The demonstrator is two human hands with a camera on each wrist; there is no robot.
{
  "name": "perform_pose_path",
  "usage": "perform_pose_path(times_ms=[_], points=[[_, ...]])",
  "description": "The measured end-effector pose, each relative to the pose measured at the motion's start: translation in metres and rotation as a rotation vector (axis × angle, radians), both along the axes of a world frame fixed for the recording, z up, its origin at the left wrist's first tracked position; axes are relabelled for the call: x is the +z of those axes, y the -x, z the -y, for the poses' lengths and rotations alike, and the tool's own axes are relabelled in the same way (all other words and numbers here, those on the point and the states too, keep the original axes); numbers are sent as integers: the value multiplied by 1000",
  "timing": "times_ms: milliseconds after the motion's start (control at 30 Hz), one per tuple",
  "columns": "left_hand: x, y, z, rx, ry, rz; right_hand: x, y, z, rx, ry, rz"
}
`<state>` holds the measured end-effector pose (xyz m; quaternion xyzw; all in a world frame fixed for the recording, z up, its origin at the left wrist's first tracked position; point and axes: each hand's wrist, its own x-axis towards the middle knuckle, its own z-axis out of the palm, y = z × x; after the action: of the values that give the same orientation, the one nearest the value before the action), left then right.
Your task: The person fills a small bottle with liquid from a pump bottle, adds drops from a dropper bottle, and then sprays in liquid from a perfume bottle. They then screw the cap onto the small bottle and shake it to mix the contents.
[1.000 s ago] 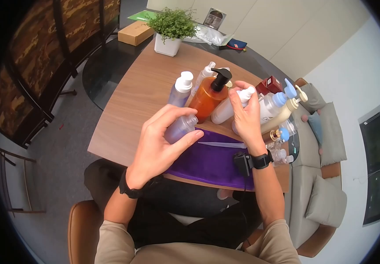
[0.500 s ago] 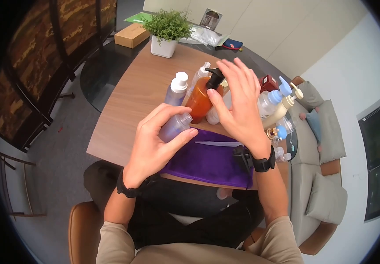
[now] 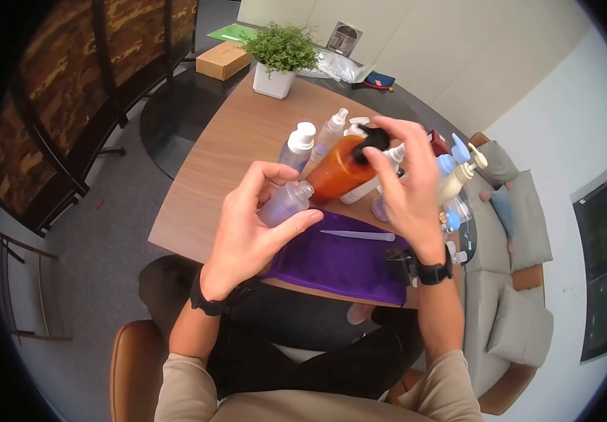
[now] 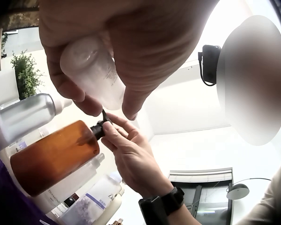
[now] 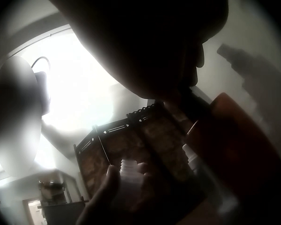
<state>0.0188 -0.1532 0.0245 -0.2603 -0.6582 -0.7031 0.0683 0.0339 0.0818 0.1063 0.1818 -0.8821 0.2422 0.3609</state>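
Head view shows the left hand (image 3: 247, 225) holding an uncapped clear bottle (image 3: 284, 205) between its thumb and bent fingers, above the near part of the wooden desk (image 3: 194, 183). The bottle's bare threaded neck points up and to the right, close to the amber bottle (image 3: 335, 172).

The right hand (image 3: 412, 193) pinches the black pump (image 3: 372, 144) of that amber bottle, thumb on the near side and fingers on the far side. The amber bottle leans, its pump end to the right; whether its base touches the desk I cannot tell. In the left wrist view, thumb and fingertips meet at the pump's neck. The right wrist view is dark, and the right hand's fingers are hard to make out there.

Just left of the amber bottle stands a white-pump bottle (image 3: 295, 153), with a spray bottle (image 3: 329, 136) behind it. A purple cloth (image 3: 339, 264) lies in front, bearing a pale strip (image 3: 358, 235). More bottles, including one with a cream pump (image 3: 472, 167), are to the right. At the far end a plant (image 3: 282, 48) sits in a white pot (image 3: 272, 83).
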Motion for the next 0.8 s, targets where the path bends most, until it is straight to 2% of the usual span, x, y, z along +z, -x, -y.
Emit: perform_pose_path(times_ms=[133,200,233,300,400,500,700,800], points=[[-1,-1,0,-45,-71,24,28,-32,-5,-36,77,-11],[0,-3,0,-67,-58,41,38,-48,-11,35,106,-57],[1,-5,-1,-83,-43,56,42,-61,-11,44,170,-6],[1,-8,-4,-118,-20,31,40,-78,-17,76,143,18],[0,-13,-14,-163,8,-57,30,-96,-25,46,13,104],[2,-18,-26,-190,12,-140,13,-110,-24,53,110,221],[6,-27,-55,-267,3,-134,-16,-115,-37,57,190,172],[11,-30,-66,-296,87,-185,-38,-111,-44,161,381,147]])
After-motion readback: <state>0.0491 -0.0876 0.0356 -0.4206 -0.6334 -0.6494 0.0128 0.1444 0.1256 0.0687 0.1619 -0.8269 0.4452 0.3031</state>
